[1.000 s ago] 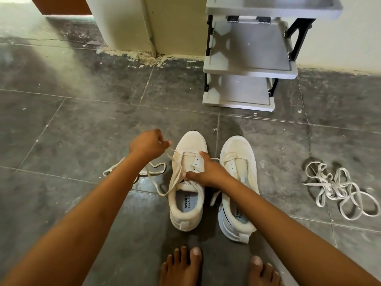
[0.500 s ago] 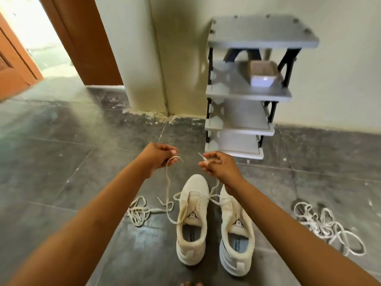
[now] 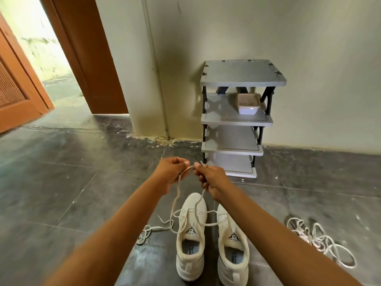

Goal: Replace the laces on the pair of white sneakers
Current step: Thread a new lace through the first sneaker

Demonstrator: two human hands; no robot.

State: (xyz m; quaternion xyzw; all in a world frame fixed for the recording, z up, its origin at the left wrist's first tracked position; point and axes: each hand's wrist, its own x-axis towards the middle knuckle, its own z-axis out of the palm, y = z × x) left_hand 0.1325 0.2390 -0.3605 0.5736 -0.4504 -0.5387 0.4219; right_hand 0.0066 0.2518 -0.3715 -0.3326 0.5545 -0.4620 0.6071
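Observation:
Two white sneakers stand side by side on the dark tiled floor, the left sneaker and the right sneaker, toes pointing away from me. A cream lace runs up from the left sneaker's front eyelets to both hands. My left hand pinches one strand and my right hand pinches the other, held close together above the toes. The lace's slack trails in a small heap on the floor left of the sneakers.
A tangle of white laces lies on the floor to the right. A grey four-tier shoe rack stands against the wall ahead, with a white dish on its second shelf. An open brown door is at far left.
Both hands have risen from the left sneaker, pulling the lace ends up and bringing them together. The camera has tilted up; my bare feet have left the view.

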